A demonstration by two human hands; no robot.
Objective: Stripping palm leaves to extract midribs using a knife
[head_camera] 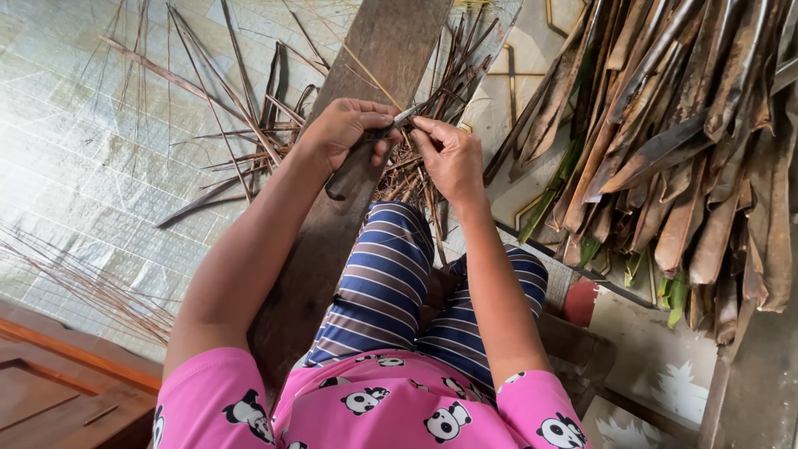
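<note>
My left hand grips a small knife by its dark handle, the short blade pointing right. My right hand pinches a thin pale leaf rib right at the blade; the rib runs up and left from my fingers. Both hands meet above a long wooden plank that slopes away from my lap. My knees in striped trousers lie just below the hands.
A big heap of dry brown palm leaf pieces fills the right side. Loose stripped ribs and scraps lie scattered on the woven mat to the left. A wooden board sits at the lower left corner.
</note>
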